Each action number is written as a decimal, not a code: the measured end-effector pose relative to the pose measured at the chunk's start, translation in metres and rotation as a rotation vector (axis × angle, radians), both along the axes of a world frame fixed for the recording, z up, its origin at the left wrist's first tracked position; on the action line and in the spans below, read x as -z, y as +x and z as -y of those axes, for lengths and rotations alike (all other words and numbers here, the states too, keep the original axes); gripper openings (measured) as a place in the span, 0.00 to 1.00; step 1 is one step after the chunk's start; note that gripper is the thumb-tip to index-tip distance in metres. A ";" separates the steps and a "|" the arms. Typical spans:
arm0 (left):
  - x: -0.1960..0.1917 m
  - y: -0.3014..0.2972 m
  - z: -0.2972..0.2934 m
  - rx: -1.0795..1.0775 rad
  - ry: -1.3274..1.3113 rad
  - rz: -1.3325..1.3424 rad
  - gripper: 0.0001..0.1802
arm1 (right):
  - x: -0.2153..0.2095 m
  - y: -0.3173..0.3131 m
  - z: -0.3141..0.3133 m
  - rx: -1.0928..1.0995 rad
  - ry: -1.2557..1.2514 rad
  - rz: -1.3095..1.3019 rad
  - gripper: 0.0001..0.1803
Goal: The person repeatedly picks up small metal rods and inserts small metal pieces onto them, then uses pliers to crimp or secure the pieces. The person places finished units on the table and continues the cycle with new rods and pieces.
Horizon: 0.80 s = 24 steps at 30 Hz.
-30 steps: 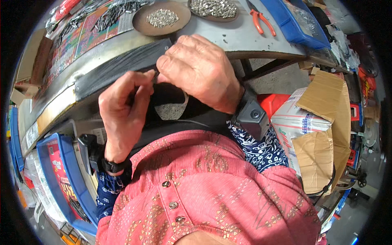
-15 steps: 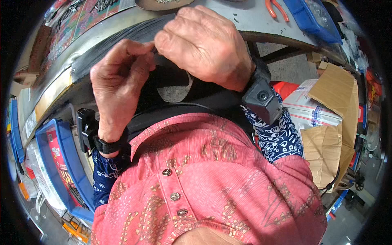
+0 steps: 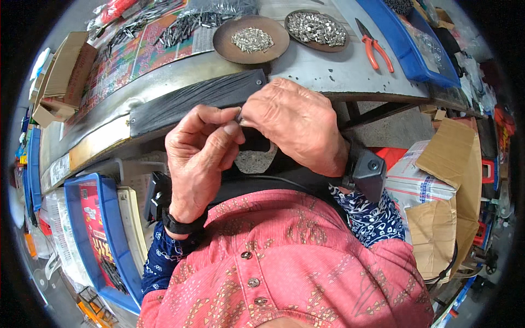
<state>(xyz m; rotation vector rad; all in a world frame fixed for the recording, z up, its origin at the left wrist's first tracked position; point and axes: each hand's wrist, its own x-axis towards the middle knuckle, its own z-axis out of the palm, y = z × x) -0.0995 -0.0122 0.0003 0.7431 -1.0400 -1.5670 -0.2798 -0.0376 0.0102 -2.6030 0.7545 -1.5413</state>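
Above my lap, in front of the bench edge, both hands meet at the fingertips. My left hand pinches a small dark piece between thumb and forefinger; most of it is covered. From the other side my right hand comes in with its back turned up and fingers curled, its fingertips at the same piece. What those fingers grip is hidden beneath the knuckles. Beyond the hands lie a brown round dish of thin silver pins and a second dish heaped with small silver metal parts.
Red-handled pliers lie at the right of the bench, beside a blue tray. Dark slim metal pieces are piled at the back left. A blue bin stands at my left, an open cardboard box at my right.
The view has shifted, so more of the bench, both dishes and the pliers show. My hands stay together and appear lower, the left one further right. The dark piece is now visible at the fingertips.
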 end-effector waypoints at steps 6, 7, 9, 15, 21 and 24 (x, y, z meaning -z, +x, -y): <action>-0.001 0.001 0.001 0.064 0.036 -0.054 0.06 | 0.008 0.003 -0.015 -0.205 0.933 0.545 0.09; -0.001 0.001 0.000 0.067 0.040 -0.054 0.06 | 0.010 0.004 -0.014 -0.266 0.999 0.615 0.10; -0.002 0.002 0.000 0.076 0.024 -0.031 0.06 | 0.012 0.002 -0.012 -0.386 1.155 0.701 0.11; -0.002 0.002 -0.004 0.056 -0.027 0.049 0.06 | 0.016 0.003 -0.012 -0.507 1.315 0.861 0.10; -0.007 0.000 -0.006 -0.049 -0.117 0.159 0.07 | 0.013 0.011 -0.019 -0.073 0.775 0.527 0.11; -0.014 0.002 -0.007 -0.144 -0.327 0.518 0.06 | 0.009 0.000 -0.015 0.098 0.336 0.229 0.13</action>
